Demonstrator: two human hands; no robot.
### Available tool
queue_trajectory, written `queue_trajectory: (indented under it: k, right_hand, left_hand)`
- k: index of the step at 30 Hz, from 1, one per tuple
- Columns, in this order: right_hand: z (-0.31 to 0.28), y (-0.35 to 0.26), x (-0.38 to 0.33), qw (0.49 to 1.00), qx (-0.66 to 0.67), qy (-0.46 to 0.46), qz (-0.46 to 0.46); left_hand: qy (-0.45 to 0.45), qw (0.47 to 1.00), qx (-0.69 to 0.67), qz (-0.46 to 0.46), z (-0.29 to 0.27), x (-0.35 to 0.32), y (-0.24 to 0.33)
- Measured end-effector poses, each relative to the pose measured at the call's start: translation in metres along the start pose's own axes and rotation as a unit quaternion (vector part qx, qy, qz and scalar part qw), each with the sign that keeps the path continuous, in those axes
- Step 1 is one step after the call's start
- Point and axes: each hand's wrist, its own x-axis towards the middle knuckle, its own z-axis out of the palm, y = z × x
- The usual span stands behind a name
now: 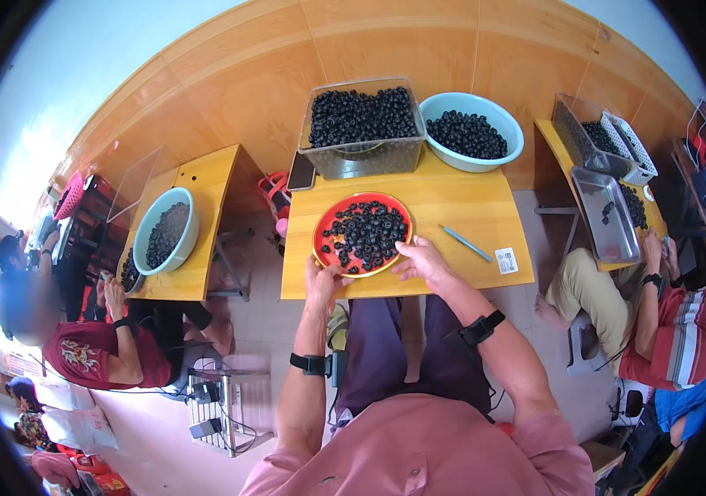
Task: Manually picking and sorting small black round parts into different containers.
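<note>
A red tray with a gold rim is held at the near edge of the yellow table, directly before the seated person, where its dark round fruits can be seen and reached easily. Its lower left rim is clamped by the fingers of the left hand; the lower right rim is pinched by the right hand, with the thumb on top, though how far the other fingers are tucked beneath cannot be told. By this two-sided hold the tray is probably steadied and stopped from tipping. Behind it, the full clear bin and the pale blue basin are set side by side, presumably so that bulk is left out of the way. A pen and a small white card are laid to the right, apart from the fruit.
</note>
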Motion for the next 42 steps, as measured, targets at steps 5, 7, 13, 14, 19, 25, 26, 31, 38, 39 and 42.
queue_trajectory:
  k: [5,7,13,14,19,25,26,31,38,39,42]
  right_hand:
    - [-0.016,0.020,0.006,0.990,0.119,-0.068,0.016]
    - [-0.019,0.025,0.002,0.986,0.150,-0.073,-0.003]
    - [-0.056,-0.015,-0.027,0.980,0.174,-0.042,-0.086]
    - [-0.067,-0.028,-0.033,0.981,0.170,-0.041,-0.086]
    - [-0.131,-0.104,-0.055,0.976,0.132,0.057,-0.166]
    - [-0.193,-0.193,-0.034,0.951,0.016,0.210,-0.226]
    - [-0.199,-0.202,-0.027,0.941,-0.006,0.245,-0.233]
    - [-0.231,-0.223,0.021,0.922,-0.058,0.332,-0.189]
    - [-0.217,-0.244,0.068,0.845,-0.274,0.438,-0.136]
    - [-0.216,-0.246,0.071,0.818,-0.333,0.456,-0.109]
    - [-0.209,-0.245,0.074,0.686,-0.494,0.513,-0.151]
  left_hand:
    - [-0.045,0.998,-0.044,-0.003,0.003,-0.017,-0.006]
    - [-0.019,0.999,0.031,0.009,0.011,-0.027,0.003]
    - [-0.094,0.988,0.087,0.090,0.026,-0.032,0.018]
    - [-0.073,0.968,0.170,0.166,0.026,-0.028,0.015]
    - [-0.021,0.933,0.282,0.221,0.011,0.005,-0.013]
    - [0.048,0.864,0.359,0.349,0.000,0.016,-0.031]
    - [0.057,0.851,0.370,0.368,0.002,0.014,-0.031]
    - [0.065,0.849,0.367,0.374,0.009,0.011,-0.028]
    - [0.060,0.874,0.350,0.331,0.011,0.005,-0.023]
    - [0.061,0.871,0.359,0.330,0.010,0.005,-0.023]
    - [0.059,0.858,0.376,0.346,0.010,0.006,-0.023]
